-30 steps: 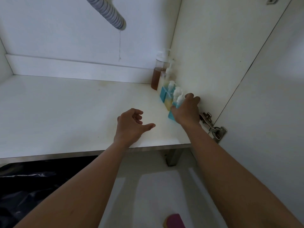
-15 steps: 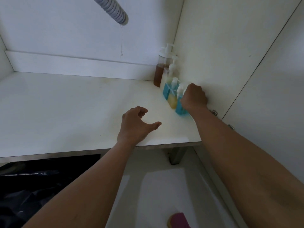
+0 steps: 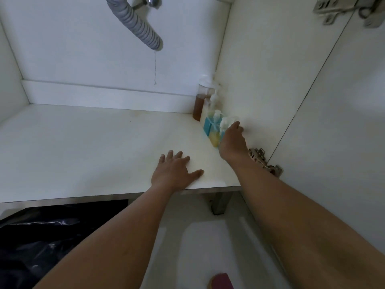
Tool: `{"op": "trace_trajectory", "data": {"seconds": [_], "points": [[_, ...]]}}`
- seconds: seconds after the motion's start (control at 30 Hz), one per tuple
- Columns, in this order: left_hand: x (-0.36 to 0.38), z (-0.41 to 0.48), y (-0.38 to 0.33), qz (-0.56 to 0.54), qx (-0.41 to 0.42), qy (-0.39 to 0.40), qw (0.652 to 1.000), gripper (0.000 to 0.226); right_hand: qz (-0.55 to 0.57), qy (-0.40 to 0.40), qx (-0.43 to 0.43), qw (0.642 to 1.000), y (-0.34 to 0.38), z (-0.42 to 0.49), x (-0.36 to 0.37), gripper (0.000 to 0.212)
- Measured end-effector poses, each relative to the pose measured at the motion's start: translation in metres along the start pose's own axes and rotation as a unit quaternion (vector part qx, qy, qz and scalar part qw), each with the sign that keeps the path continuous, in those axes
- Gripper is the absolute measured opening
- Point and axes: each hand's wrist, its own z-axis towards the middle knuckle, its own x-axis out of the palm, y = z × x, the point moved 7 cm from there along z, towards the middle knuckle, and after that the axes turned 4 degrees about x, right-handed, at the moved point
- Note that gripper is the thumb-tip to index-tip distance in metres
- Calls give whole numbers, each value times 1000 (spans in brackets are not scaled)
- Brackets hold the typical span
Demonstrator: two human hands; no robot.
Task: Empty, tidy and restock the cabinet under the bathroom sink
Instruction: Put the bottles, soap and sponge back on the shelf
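Note:
A row of pump bottles stands along the right wall of the cabinet on the white shelf. At the back is a tall bottle of brown liquid, then a clear pump bottle, a blue bottle and a yellow one. My right hand covers and holds the nearest blue pump bottle; only its white pump and a blue sliver show. My left hand lies flat on the shelf near its front edge, fingers spread.
A grey ribbed drain hose hangs from above at the middle. The open door is at right, with metal hinges by my right wrist. A black plastic bag lies on the floor at left, a pink object at the bottom.
My left hand has dropped from a raised, curled pose to lie flat on the shelf. My right hand stays on the nearest bottle against the wall. The camera has pulled back.

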Motion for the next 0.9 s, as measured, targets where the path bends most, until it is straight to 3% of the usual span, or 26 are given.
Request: {"op": "trace_trajectory", "data": {"seconds": [0.07,0.17,0.27,0.53,0.63,0.73,0.83,0.9], "points": [[2,-9,-1,19,2,17,1000,77,-4,16,-32,999,6,-29,1,75],[3,-34,-5,24,15,-3,1000,66,-53,77,-59,994,-5,-73,10,50],[6,-67,-6,37,27,-43,998,60,-9,125,-80,989,-25,-111,20,31],[45,-153,-7,52,114,-127,984,58,87,107,-167,976,-57,-202,26,40],[80,-170,-2,41,110,-48,992,56,54,302,-141,941,-78,-245,57,48],[114,-181,4,11,86,46,995,56,27,493,-48,868,-103,-288,80,72],[132,-183,2,-37,69,83,993,50,-8,508,-87,857,-103,-318,83,82],[145,-182,0,-65,67,106,990,48,-3,456,-118,882,-101,-327,85,65]]}}
